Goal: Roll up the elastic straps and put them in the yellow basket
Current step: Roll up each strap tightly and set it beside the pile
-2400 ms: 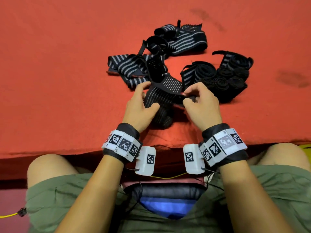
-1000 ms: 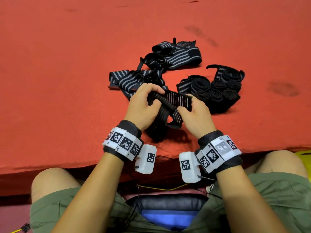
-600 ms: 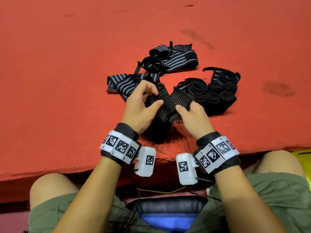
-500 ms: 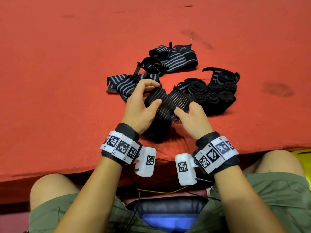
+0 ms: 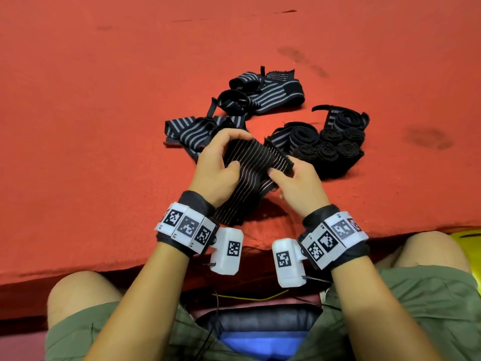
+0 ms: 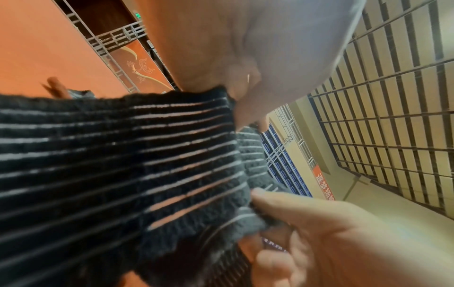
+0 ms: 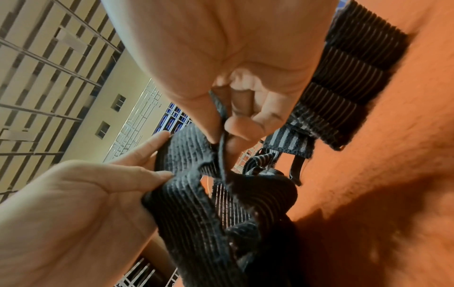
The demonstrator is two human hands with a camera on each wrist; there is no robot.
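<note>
Two hands: both pinch one striped strap (image 5: 256,162)
left hand (image 5: 216,168): curled round strap's roll
right hand (image 5: 299,183): pinching strap's end
table (image 5: 104,100): red

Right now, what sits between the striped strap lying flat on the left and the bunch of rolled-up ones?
In the head view, the left hand and the strap it holds lie between the flat strap and the rolled straps.

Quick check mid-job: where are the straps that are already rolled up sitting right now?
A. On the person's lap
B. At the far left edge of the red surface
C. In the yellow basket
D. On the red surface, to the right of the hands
D: the head view shows the rolled straps clustered on the red surface, just beyond and right of the right hand, while both hands hold another strap.
</note>
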